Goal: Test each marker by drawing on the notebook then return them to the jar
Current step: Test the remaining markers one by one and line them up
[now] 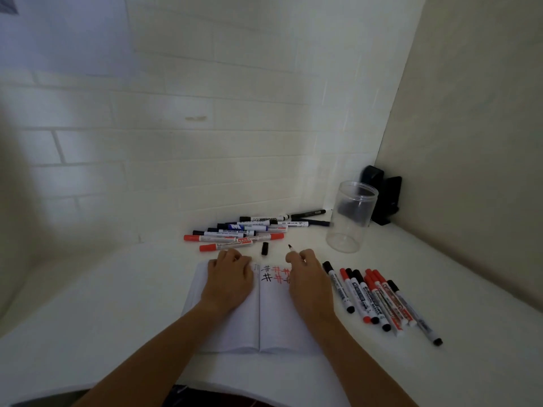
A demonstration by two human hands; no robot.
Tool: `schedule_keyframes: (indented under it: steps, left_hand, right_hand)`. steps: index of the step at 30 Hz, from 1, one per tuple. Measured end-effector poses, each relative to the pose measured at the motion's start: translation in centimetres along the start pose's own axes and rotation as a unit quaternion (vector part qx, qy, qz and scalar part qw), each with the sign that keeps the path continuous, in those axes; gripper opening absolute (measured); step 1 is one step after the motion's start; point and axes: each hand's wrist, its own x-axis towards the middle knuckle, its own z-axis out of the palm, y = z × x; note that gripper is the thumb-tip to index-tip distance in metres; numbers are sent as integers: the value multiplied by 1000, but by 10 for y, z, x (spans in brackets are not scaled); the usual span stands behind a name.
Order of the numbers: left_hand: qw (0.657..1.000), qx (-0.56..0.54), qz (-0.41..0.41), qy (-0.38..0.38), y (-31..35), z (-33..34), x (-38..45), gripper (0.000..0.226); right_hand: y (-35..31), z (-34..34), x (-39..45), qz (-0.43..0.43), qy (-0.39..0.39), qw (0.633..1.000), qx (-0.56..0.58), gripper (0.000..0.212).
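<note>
Untested pile: a heap of capped markers (238,232) lies just left of the frame's centre, above the notebook, with red, black and blue caps mixed together.
Left hand: the left hand (230,277) rests palm down on the notebook's left page, at lower centre-left. Its fingers lie fairly flat, slightly bent at the top edge of the page, and grip nothing; it seems to be steadying the book.
Notebook: the notebook (232,324) lies open at lower centre, with black and red hash marks at the top of its right page, partly hidden by the right hand.
Loose cap: a black cap (265,248) sits on the table between the two hands, just above the notebook.
Right hand: the right hand (305,273) is over the top of the right page, its fingers curled round an uncapped marker (293,251) whose dark tip points up and away from the paper.
Jar: the clear jar (351,217) stands upright right of centre, beyond the right hand, and looks to hold no markers.
Tested row: a row of capped markers (379,298) lies right of the notebook, at lower right.
Step in hand: judging by the marks and the lifted tip, this marker is either about to draw or just done.
Next move: probably recapping with the loose cap, which needs the tip aligned with its opening; no marker has gone back into the jar yet.
</note>
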Motion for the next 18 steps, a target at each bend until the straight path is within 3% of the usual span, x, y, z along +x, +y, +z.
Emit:
schedule_keyframes:
  steps: [2, 8, 11, 18]
  left_hand:
    - [1000, 6, 1, -9, -1, 1, 0, 36]
    - [999, 31, 9, -23, 5, -5, -3, 73]
    - [999, 38, 10, -19, 5, -4, -3, 73]
    - [999, 41, 16, -16, 1, 1, -2, 67]
  right_hand:
    - [4, 0, -1, 7, 21, 998, 56, 24]
    - [14, -11, -2, 80, 122, 963, 226, 45]
    - [15, -18, -3, 133, 115, 934, 311, 54]
    - [16, -25, -4, 153, 122, 889, 413, 48]
